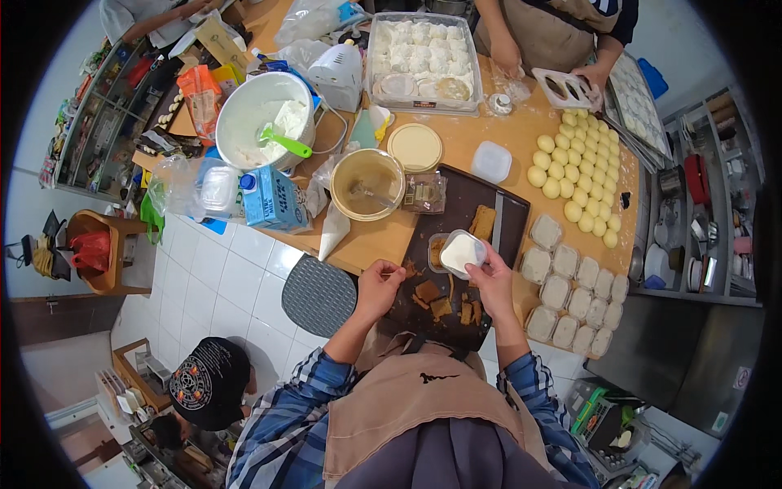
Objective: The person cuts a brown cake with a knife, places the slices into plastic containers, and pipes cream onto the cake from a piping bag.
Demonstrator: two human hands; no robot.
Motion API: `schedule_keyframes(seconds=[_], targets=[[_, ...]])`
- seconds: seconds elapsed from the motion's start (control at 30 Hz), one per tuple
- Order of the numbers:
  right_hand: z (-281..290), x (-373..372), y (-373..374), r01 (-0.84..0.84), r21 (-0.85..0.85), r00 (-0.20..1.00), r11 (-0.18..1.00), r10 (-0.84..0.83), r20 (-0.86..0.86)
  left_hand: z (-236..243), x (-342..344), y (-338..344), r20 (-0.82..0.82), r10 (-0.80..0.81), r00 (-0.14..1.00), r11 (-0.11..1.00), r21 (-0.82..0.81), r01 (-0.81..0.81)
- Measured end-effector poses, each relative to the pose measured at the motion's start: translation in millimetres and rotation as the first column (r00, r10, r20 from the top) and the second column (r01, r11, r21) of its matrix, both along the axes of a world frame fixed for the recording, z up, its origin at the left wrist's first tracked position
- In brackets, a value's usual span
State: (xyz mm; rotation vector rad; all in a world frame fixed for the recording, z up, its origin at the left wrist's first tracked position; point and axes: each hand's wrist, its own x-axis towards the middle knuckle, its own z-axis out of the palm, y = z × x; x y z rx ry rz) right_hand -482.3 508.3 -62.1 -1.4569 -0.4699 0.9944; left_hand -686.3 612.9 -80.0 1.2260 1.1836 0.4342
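A wooden table point(371, 248) spreads out before the person, its left-hand near edge falling away above a white tiled floor point(248, 244). On it, a dark tray point(466, 191) reaches back from the apron, bare along its far end. Rows of filled containers point(580, 303) stand to the tray's right, a strip of bare wood between; a round tub point(365, 167) stands beyond its left edge. The left hand point(380, 289) is over the tray's left edge, its fingertips drawn together; whether they pinch anything cannot be told. The right hand point(490, 281) grips a small clear container of white filling point(461, 253), which lies right of the left hand, touching the right fingers, above the tray. Just left of it is a second clear container point(436, 254) with brown cake inside. Cut cake pieces point(441, 307) lie between the hands, nearer the apron.
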Motion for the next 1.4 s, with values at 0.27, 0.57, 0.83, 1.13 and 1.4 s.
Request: schedule_keyframes(seconds=[0.27,0.57,0.83,1.13,1.4], targets=[[-0.6,1.6,1.1,-0.011,-0.012,1.000,1.000,0.011,0.004,3.7,0.3,-0.6,0.004,0.011,1.000,1.000,0.000,-0.011],[-0.1,1.0,0.2,0.000,-0.029,1.000,1.000,0.001,0.031,0.4,0.0,0.0,0.013,0.011,1.000,1.000,0.006,-0.011],[-0.1,1.9,4.8,0.005,-0.015,0.999,1.000,-0.004,0.046,-0.9,-0.8,-1.4,0.020,0.062,0.998,0.998,0.004,-0.062],[-2.8,7.2,17.3,0.050,-0.008,0.998,0.999,-0.050,-0.023,-2.8,-3.1,0.4,0.036,0.023,0.999,0.999,-0.026,-0.022],[0.5,13.2,18.8,0.108,-0.014,0.994,0.994,-0.108,-0.015,3.2,0.0,-0.5,0.070,0.067,0.995,0.997,-0.040,-0.065]])
